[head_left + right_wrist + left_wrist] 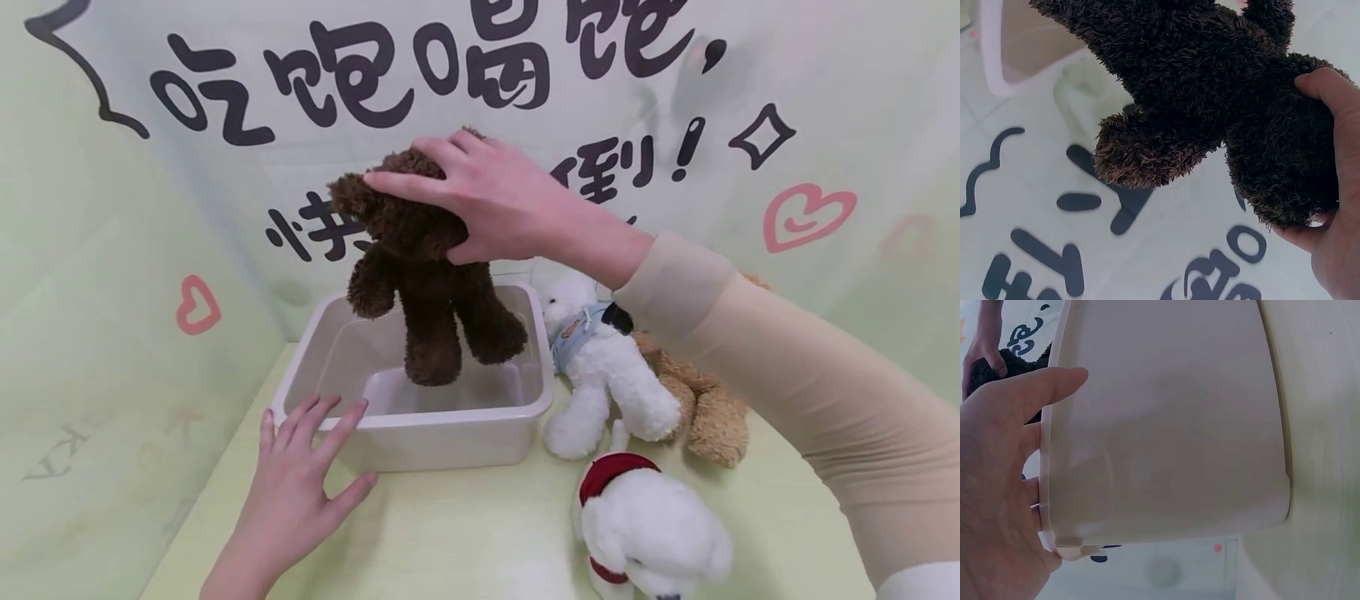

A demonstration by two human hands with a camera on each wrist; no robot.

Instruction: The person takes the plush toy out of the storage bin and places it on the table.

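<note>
My right hand [498, 200] grips a dark brown teddy bear [431, 325] by its head. The bear hangs upright over a white plastic bin [442, 442], its legs lower than the rim at the back. In the right wrist view, the thumb [1329, 87] and fingers clasp the two sides of the bear's head. My left hand [296, 483] is at the bin's near left corner. Its spread fingers rest over the rim, and its thumb lies along the outer wall [1172, 437] in the left wrist view.
Right of the bin lies a white plush toy [600, 375] in a blue garment. Beside it is a light brown plush [716, 417], partly hidden by my sleeve. Nearer stands a white plush dog [652, 525] with red bands. A printed cloth [225, 183] hangs behind the table [450, 533].
</note>
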